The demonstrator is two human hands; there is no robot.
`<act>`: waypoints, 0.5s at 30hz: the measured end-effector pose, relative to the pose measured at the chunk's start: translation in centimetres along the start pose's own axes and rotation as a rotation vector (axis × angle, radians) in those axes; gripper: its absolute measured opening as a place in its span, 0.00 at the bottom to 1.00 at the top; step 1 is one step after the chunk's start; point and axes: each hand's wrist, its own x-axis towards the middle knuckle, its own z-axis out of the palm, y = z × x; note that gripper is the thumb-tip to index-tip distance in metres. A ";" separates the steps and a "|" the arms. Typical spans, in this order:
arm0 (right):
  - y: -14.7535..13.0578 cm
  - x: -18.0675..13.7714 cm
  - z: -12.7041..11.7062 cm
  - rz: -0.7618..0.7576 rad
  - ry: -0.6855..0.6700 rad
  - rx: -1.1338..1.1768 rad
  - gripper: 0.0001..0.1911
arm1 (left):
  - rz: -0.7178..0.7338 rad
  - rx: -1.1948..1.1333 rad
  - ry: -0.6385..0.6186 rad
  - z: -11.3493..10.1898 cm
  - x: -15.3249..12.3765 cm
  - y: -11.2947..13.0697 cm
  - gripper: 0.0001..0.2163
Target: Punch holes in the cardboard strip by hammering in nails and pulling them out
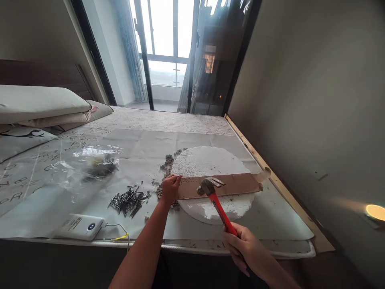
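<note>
My right hand (240,243) is wrapped around the red handle of a claw hammer (221,212). The hammer's metal head is over a brown cardboard strip (231,184). At the strip's left end, my left hand (171,189) is closed with its fingertips pinched together; I cannot make out what is between them. A row of small dark dots marks the cardboard just right of those fingers. Beneath the strip lies a round white slab (210,158) with a rough, crumbly surface. Grey crumbs (168,160) are scattered along its left edge.
A pile of nails (130,200) lies left of my left arm. Behind it is a clear plastic bag (96,162) with something dark inside. A white power bank (80,226) with a cable sits near the mattress's front edge. Wooden edging (252,148) runs along the right wall.
</note>
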 end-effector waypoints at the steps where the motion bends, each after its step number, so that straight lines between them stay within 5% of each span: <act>1: 0.0 0.1 -0.1 0.003 0.000 -0.001 0.14 | 0.010 0.007 -0.019 0.4 0.1 -0.2 0.19; 15: -0.1 0.8 -1.0 0.053 0.025 -0.029 0.15 | 0.108 0.131 -0.107 1.8 0.3 -1.6 0.17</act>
